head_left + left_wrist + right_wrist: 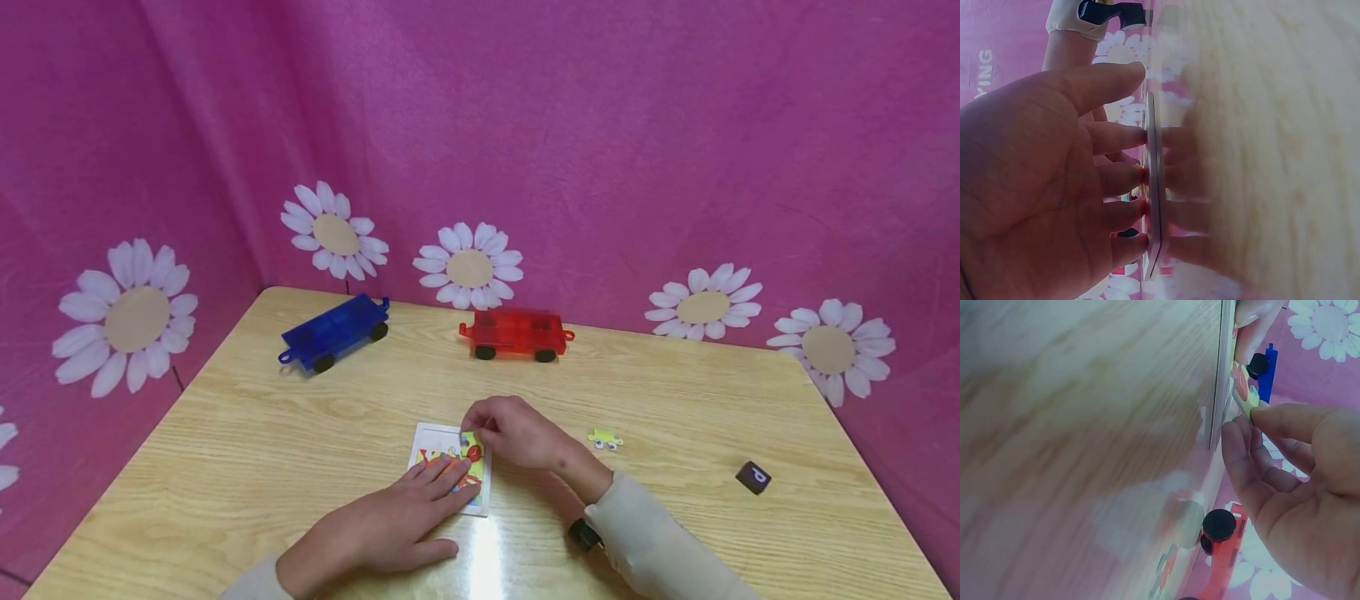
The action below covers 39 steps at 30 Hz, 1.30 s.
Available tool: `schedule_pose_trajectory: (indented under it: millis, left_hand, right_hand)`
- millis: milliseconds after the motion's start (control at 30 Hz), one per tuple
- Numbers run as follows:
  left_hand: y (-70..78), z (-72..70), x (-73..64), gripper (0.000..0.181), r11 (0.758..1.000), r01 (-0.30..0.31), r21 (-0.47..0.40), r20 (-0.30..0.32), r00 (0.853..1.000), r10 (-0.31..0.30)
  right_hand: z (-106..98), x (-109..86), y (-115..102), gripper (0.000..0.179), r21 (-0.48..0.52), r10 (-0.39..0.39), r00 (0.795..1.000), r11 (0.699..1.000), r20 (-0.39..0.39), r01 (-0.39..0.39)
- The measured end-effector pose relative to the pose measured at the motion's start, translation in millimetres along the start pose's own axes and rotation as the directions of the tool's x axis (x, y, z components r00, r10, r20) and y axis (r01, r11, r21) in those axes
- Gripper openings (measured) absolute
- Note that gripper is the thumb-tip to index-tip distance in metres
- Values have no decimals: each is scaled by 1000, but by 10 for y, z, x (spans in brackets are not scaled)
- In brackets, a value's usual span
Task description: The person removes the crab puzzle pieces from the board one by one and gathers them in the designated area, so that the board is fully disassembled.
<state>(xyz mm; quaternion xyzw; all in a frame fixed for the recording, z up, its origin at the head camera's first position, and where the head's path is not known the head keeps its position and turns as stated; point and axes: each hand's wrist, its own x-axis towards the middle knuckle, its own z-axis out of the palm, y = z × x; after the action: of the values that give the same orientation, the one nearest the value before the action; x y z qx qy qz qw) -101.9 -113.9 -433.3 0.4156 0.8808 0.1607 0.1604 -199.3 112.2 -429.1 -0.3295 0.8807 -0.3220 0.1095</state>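
A small jigsaw puzzle board with a white frame lies on the table, partly filled with colourful pieces. My left hand rests on it, straight fingertips pressing the pieces; the left wrist view shows those fingers touching the board's top. At the board's far right corner, my right hand pinches a yellow-green puzzle piece with a red patch between thumb and fingers. In the right wrist view that piece is tilted, one edge raised from the board. Another yellow puzzle piece with printed eyes lies to the right of the right hand.
A blue toy wagon stands at the back left of the wooden table, and a red toy wagon at the back middle. A dark block with a white letter lies at the right. Pink flowered cloth hangs behind.
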Motion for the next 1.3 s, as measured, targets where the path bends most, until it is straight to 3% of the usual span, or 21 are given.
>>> schedule_pose_trajectory:
  millis: [267, 533, 733, 1033, 1300]
  left_hand:
    - [3, -15, 7, 68, 1000, 10, -16, 17, 1000, -10]
    - [10, -17, 7, 68, 1000, 21, -7, 25, 999, -21]
    - [19, -14, 4, 67, 1000, 15, -5, 12, 1000, -15]
    - [32, -33, -1, 68, 1000, 24, -12, 20, 1000, -24]
    - [25, -28, 2, 67, 1000, 4, -26, 14, 1000, -3]
  right_hand:
    - [-70, -70, 18, 18, 46, 57, 998, 997, -39, -55]
    - [-243, -265, 115, 18, 62, 93, 993, 994, -73, -89]
    - [-428, -509, 260, 19, 80, 174, 980, 983, -98, -167]
    - [-749, -949, 544, 18, 39, 207, 966, 978, -153, -204]
    - [-956, -1290, 874, 16, -7, 318, 936, 947, -151, -322]
